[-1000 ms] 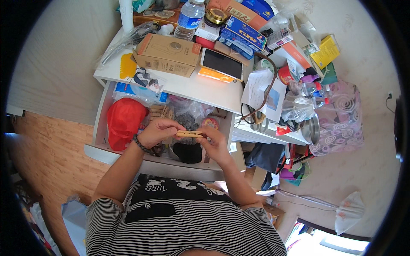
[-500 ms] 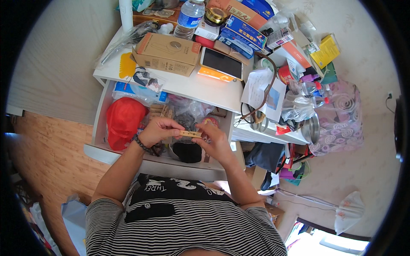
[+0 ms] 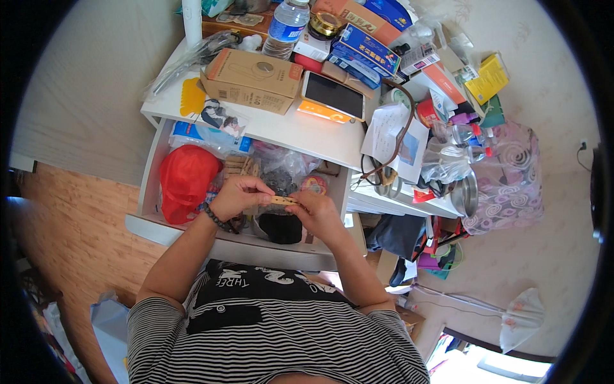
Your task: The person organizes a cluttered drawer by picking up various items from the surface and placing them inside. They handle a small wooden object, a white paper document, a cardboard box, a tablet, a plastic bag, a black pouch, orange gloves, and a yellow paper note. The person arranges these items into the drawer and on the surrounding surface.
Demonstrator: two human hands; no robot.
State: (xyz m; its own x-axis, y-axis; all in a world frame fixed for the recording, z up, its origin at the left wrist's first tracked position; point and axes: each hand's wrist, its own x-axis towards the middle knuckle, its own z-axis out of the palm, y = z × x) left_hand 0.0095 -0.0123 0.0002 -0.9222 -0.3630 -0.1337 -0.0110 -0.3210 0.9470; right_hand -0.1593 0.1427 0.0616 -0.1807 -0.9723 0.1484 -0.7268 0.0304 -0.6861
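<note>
Head camera is looking down on a person's two bare hands, meeting above an open drawer (image 3: 148,232). Between them, a small wooden clothespin (image 3: 283,200) is lying roughly crosswise, hovering over the drawer's contents. The left hand (image 3: 235,198) is pinching its left end, thumb and fingers (image 3: 259,187) closing narrowly on the wood, while the right hand (image 3: 316,214) is gripping the other end with its fingers bending around it. A dark beaded bracelet (image 3: 219,219) is circling the left wrist.

Inside the drawer, a red cloth-like bundle (image 3: 187,184) is filling the left side, and a group of wooden pieces (image 3: 242,166) is lying just beside it, beyond the left hand. A black item (image 3: 280,229) is resting below the clothespin, nearer the person, and clear plastic (image 3: 291,157) is crumpling toward the back.

Above the drawer, the white desk (image 3: 329,139) is carrying a brown carton (image 3: 252,80), a water bottle (image 3: 286,29) and a yellow scalloped piece (image 3: 192,96). A dark-screened phone (image 3: 332,96) is leaning on an orange box (image 3: 323,112), near loose papers (image 3: 387,137).
</note>
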